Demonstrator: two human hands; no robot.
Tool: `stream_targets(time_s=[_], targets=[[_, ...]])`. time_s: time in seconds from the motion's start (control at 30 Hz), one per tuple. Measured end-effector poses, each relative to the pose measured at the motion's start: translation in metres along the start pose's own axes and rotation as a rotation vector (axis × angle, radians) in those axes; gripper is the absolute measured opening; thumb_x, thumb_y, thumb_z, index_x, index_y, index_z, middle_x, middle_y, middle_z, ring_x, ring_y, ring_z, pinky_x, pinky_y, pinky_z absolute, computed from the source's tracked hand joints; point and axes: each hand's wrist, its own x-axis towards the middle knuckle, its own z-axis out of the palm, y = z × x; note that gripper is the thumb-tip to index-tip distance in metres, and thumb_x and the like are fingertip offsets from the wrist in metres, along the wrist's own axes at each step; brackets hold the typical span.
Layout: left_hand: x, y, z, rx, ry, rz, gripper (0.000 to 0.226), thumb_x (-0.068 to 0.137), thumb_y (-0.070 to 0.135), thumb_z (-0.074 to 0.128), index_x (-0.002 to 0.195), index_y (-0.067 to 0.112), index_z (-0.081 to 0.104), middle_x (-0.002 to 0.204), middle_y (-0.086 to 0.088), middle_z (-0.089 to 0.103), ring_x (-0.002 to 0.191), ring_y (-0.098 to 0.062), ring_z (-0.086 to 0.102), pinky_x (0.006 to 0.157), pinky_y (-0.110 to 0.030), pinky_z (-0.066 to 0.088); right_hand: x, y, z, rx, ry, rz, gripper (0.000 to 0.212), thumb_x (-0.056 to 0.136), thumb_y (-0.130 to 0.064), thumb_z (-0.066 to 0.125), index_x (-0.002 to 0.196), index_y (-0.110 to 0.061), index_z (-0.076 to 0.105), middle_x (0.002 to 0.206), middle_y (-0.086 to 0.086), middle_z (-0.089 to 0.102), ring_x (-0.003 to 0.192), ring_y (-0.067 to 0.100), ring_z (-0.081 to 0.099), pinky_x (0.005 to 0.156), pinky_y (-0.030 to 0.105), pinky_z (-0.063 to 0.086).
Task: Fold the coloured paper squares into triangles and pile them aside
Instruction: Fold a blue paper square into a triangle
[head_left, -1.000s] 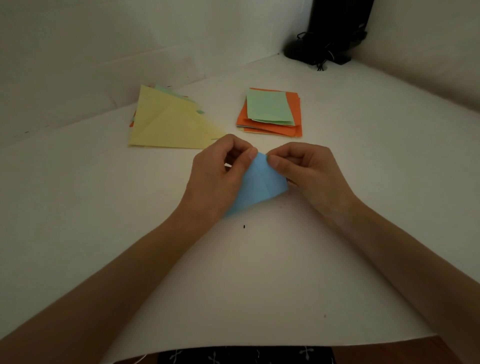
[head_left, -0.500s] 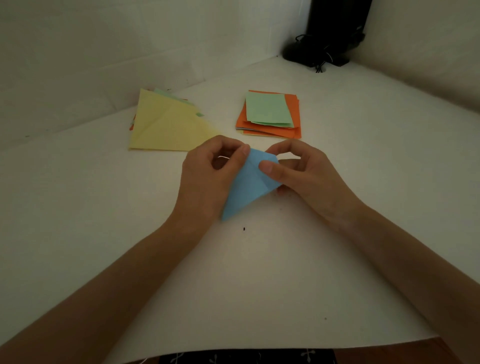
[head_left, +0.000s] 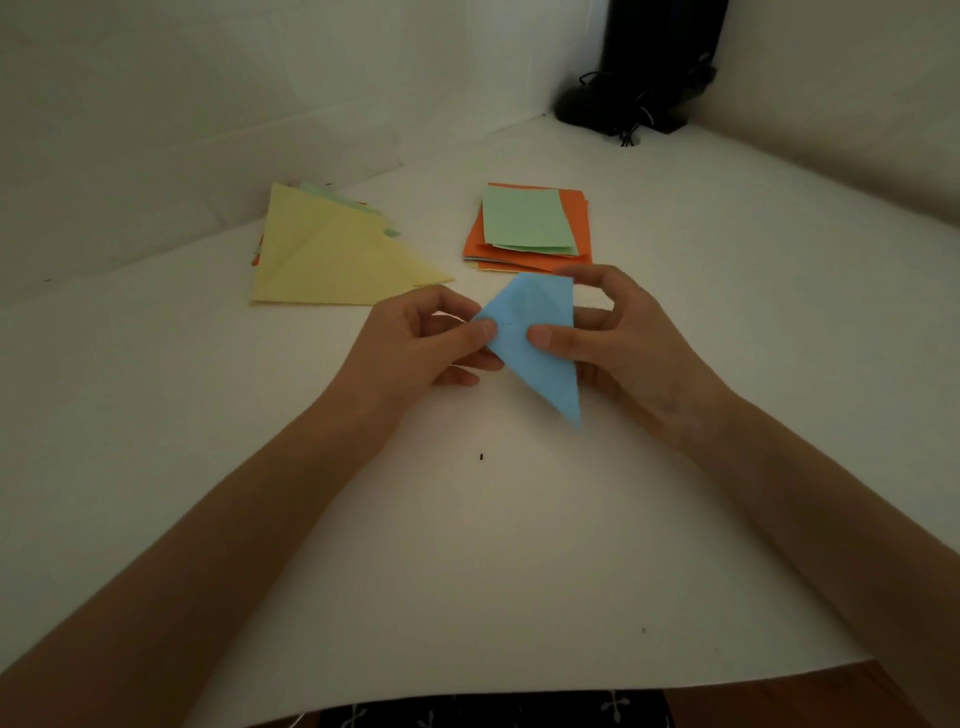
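Nearest, the white table (head_left: 467, 571) is showing only a dark speck (head_left: 481, 457), just short of the hands. Past it, the left hand (head_left: 415, 343) and right hand (head_left: 634, 353) are both pinching the blue paper (head_left: 535, 353), thumbs on top, fingers curling behind. The paper is looking already folded & is hanging w/ its long tip pointing back at the person, prob. off the surface.

Main risk: w/o the table backing it, the layers could be sliding out of line, so any crease would be coming out crooked, corners not meeting. Both thumbs are sitting close together near the middle, leaving the two tips unheld. Either tip could be flopping or curling.

Further out, the right hand's forefinger is hovering just beside the stack of squares (head_left: 524, 221), green sheet on orange. A careless swing would be knocking it askew.

Left of that, the triangle pile (head_left: 332, 254), yellow on top, is lying fanned, not squared. Dropping another on roughly could be spreading it more.

The black stand (head_left: 654, 67) in the far corner is sitting well apart, no concern.
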Motion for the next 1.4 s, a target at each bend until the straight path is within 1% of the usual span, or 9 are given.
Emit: stream_targets(time_s=[0.3, 0.43, 0.53, 0.63, 0.73, 0.83, 1.0, 1.17, 1.4], targets=[[0.001, 0.004, -0.005, -0.123, -0.091, -0.021, 0.017, 0.092, 0.000, 0.051, 0.087, 0.014, 0.060, 0.072, -0.001, 0.070, 0.070, -0.015, 0.070, 0.057, -0.019, 0.052, 0.001, -0.001, -0.005, 0.111, -0.095, -0.036, 0.018, 0.086, 0.006, 0.056, 0.098, -0.007, 0.062, 0.085, 0.011, 0.069, 0.074, 0.022, 0.070, 0.061, 0.024, 0.054], [0.001, 0.005, -0.006, -0.089, -0.101, -0.019, 0.028, 0.093, -0.004, 0.043, 0.081, 0.012, 0.063, 0.076, 0.000, 0.071, 0.072, -0.016, 0.070, 0.058, -0.019, 0.051, 0.000, 0.001, -0.004, 0.010, -0.078, -0.111, 0.027, 0.088, 0.013, 0.046, 0.084, -0.005, 0.066, 0.083, 0.004, 0.068, 0.077, 0.018, 0.069, 0.064, 0.023, 0.055], [0.001, 0.004, -0.005, -0.113, -0.083, -0.050, 0.032, 0.093, -0.004, 0.038, 0.074, 0.008, 0.061, 0.068, 0.000, 0.068, 0.064, -0.015, 0.068, 0.054, -0.019, 0.051, -0.001, 0.004, -0.001, -0.184, -0.057, -0.216, 0.033, 0.087, 0.014, 0.045, 0.081, -0.009, 0.068, 0.086, 0.004, 0.067, 0.084, 0.017, 0.066, 0.077, 0.035, 0.056], [0.001, 0.001, -0.005, -0.026, -0.052, -0.014, 0.016, 0.091, 0.002, 0.054, 0.078, 0.010, 0.059, 0.064, 0.002, 0.068, 0.063, -0.012, 0.067, 0.056, -0.020, 0.052, -0.003, 0.004, 0.000, -0.250, -0.068, -0.252, 0.037, 0.086, 0.012, 0.040, 0.079, -0.012, 0.068, 0.087, 0.002, 0.066, 0.084, 0.011, 0.064, 0.077, 0.025, 0.054], [0.001, 0.000, -0.006, 0.052, -0.067, 0.014, 0.011, 0.086, 0.002, 0.061, 0.087, 0.012, 0.057, 0.066, 0.000, 0.071, 0.064, -0.009, 0.068, 0.059, -0.019, 0.054, -0.004, 0.002, -0.001, -0.250, -0.071, -0.268, 0.025, 0.081, -0.009, 0.042, 0.079, -0.015, 0.066, 0.088, 0.004, 0.065, 0.083, 0.011, 0.062, 0.069, 0.021, 0.051], [0.000, 0.001, -0.006, 0.082, -0.125, 0.027, 0.011, 0.086, 0.000, 0.061, 0.085, 0.011, 0.060, 0.066, 0.001, 0.071, 0.065, -0.007, 0.068, 0.060, -0.018, 0.054, -0.002, 0.004, -0.002, -0.314, -0.037, -0.254, 0.004, 0.091, -0.021, 0.058, 0.090, -0.018, 0.061, 0.084, 0.010, 0.065, 0.075, 0.008, 0.059, 0.062, 0.021, 0.045], [-0.003, 0.003, -0.003, 0.109, -0.174, 0.030, 0.012, 0.088, 0.000, 0.057, 0.085, 0.011, 0.061, 0.068, 0.001, 0.072, 0.068, -0.009, 0.069, 0.061, -0.017, 0.054, 0.001, 0.008, 0.000, -0.479, -0.085, -0.245, 0.010, 0.089, -0.022, 0.062, 0.080, -0.018, 0.066, 0.078, -0.005, 0.063, 0.069, 0.000, 0.055, 0.061, 0.012, 0.042], [-0.002, 0.004, -0.003, 0.054, -0.109, 0.012, 0.011, 0.088, 0.002, 0.059, 0.091, 0.012, 0.061, 0.067, 0.000, 0.072, 0.066, -0.009, 0.069, 0.060, -0.018, 0.055, 0.002, 0.003, -0.004, -0.349, -0.084, -0.148, 0.009, 0.086, -0.016, 0.065, 0.077, -0.017, 0.068, 0.073, -0.004, 0.066, 0.065, 0.002, 0.060, 0.060, 0.014, 0.046], [-0.004, 0.003, -0.001, 0.031, -0.112, -0.061, 0.006, 0.084, 0.010, 0.064, 0.087, 0.006, 0.066, 0.070, -0.004, 0.073, 0.066, -0.011, 0.070, 0.057, -0.017, 0.053, 0.002, 0.003, -0.004, -0.304, -0.030, -0.166, 0.007, 0.082, -0.013, 0.069, 0.076, -0.015, 0.068, 0.074, 0.000, 0.065, 0.069, 0.008, 0.060, 0.064, 0.021, 0.047]])
